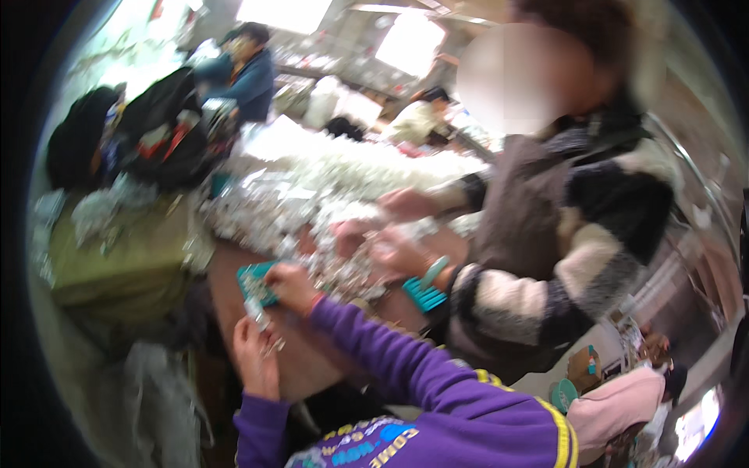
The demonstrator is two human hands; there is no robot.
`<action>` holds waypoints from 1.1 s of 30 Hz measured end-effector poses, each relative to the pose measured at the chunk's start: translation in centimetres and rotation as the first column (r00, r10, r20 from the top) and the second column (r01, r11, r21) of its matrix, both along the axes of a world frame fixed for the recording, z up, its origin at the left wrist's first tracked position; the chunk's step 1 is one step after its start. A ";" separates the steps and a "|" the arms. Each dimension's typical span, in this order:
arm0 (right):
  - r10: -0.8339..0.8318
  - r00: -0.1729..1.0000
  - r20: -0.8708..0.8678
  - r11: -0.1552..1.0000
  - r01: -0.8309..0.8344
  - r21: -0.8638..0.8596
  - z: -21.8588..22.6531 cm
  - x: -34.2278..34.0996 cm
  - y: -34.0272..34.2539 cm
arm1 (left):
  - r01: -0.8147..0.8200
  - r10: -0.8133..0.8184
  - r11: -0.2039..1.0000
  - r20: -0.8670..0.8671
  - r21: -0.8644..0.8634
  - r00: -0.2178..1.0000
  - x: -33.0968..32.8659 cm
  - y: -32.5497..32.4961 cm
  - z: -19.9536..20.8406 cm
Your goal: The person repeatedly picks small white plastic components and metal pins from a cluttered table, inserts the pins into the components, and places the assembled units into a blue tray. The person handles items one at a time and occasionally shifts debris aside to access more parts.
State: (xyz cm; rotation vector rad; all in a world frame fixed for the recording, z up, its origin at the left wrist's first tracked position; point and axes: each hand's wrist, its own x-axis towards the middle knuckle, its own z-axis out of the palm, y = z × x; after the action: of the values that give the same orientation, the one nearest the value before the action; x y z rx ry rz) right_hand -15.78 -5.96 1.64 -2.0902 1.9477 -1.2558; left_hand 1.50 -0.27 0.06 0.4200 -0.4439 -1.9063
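My left hand point(257, 360) is closed near the front edge of the brown table point(308, 359), with a small shiny whitish piece point(273, 343) at its fingers. Blur hides what kind of piece it is. Just beyond, my right hand point(292, 288) bends its fingers together at the right edge of a teal tray point(269, 296). Small pale bits point(254, 282) lie in that tray. Whether those fingers grip a bit or the tray's rim is hidden. Next to the tray spreads a large heap of small clear and whitish pieces point(312, 199).
Across the heap to the right, a co-worker point(515, 226) in a dark apron reaches both hands into the pieces. A teal slotted tray point(424, 295) sits by that person. At left are a green-covered stack point(117, 242) and black bags point(160, 129). More people work farther back.
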 end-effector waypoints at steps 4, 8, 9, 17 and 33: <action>0.235 0.972 0.021 0.964 -0.230 -0.129 2.8 1.1 3.2 | 0.049 -0.049 0.998 0.016 -0.045 0.999 0.3 -0.1 -1.0; 0.254 0.945 0.207 0.964 -0.264 0.018 4.7 2.6 6.7 | 0.034 -0.034 0.997 0.002 -0.070 0.999 -0.3 -0.3 -1.6; 0.263 0.937 0.231 0.962 -0.272 0.010 4.9 2.9 7.1 | 0.051 -0.051 0.997 0.007 -0.058 0.999 -0.4 -0.5 -1.6; 0.329 0.944 -0.025 0.941 -0.330 -0.073 4.1 2.9 7.9 | 0.097 -0.084 0.990 0.123 -0.099 0.989 -0.3 -0.3 -1.8; 0.254 0.929 -0.267 0.903 -0.327 -0.278 0.3 3.4 8.8 | 0.001 0.003 0.996 0.046 -0.095 0.999 -1.3 -0.6 -3.4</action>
State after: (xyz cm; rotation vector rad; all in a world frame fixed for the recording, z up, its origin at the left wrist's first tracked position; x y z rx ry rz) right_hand -12.40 2.85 1.91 -2.6669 1.4880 -1.3951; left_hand 0.20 -0.89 -3.32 0.4018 -0.5617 -1.8692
